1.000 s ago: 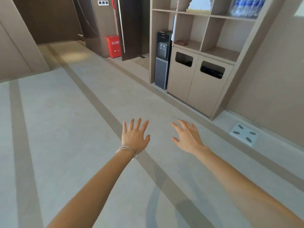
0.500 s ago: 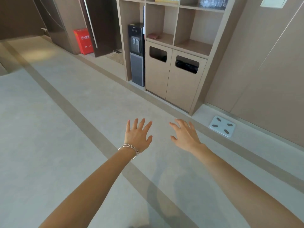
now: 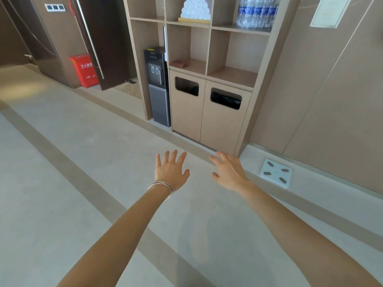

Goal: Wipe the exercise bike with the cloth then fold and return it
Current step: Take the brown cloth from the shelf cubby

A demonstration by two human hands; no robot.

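My left hand [image 3: 171,170], with thin bracelets at the wrist, and my right hand [image 3: 229,171] are both stretched out in front of me over the floor, fingers spread and holding nothing. No exercise bike is in view. A small reddish-brown folded cloth [image 3: 179,63] lies on a low shelf of the wooden shelving unit [image 3: 208,48] ahead. A pyramid of rolled white towels [image 3: 195,8] stands on a higher shelf.
A black water dispenser [image 3: 158,85] stands at the left of the shelving. Two cabinet doors with bin openings [image 3: 209,108] are below the shelves. Water bottles [image 3: 256,12] sit top right. A white scale [image 3: 276,172] lies on the floor at right. A red fire-extinguisher box [image 3: 84,70] is far left.
The view has tilted up and come closer to the shelving, so the upper shelves with towels and bottles show again. Both hands stay spread and empty in front of me.
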